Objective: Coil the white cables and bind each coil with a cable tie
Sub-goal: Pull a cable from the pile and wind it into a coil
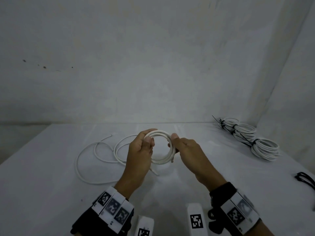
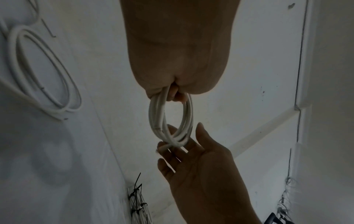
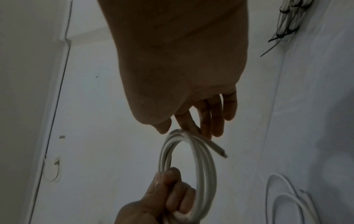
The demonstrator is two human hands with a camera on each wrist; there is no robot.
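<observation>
Head view: left hand clenches the white cable coil so its loops stay together; right hand pinches its opposite side, steadying it above the desk.

My head camera looks forward and down over the table; both wrist cameras sit close, facing along each palm, sharing the held cable coil.

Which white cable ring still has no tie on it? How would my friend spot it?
Start at the white table and find the two hands over its middle. The left hand grips one side of a small cable ring and the right hand pinches the other. Unlike the tied coils at the far right, it is held up and has no black tie.
</observation>
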